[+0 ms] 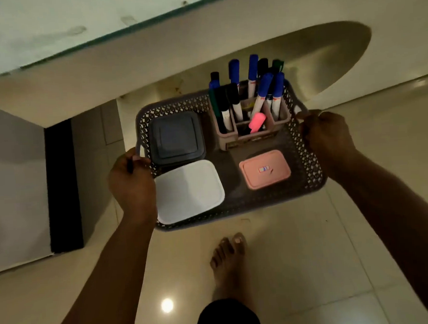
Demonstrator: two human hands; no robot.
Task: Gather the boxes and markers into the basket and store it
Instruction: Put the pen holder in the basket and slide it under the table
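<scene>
A grey perforated basket (306, 166) hangs in the air above the tiled floor, held at both ends. My left hand (131, 184) grips its left handle and my right hand (328, 137) grips its right handle. Inside lie a grey box (175, 139) at the back left, a white box (188, 191) at the front left and a small pink box (264, 169) at the front right. A pink holder (250, 137) at the back right carries several markers (263, 91) standing upright, blue, black and green capped, plus a pink highlighter (257, 122).
A pale table top (126, 57) with a rounded end stretches across the upper view, just beyond the basket. A grey panel with a black edge (63, 186) stands at the left. My bare foot (230, 263) rests on the glossy floor tiles (314, 268) below the basket.
</scene>
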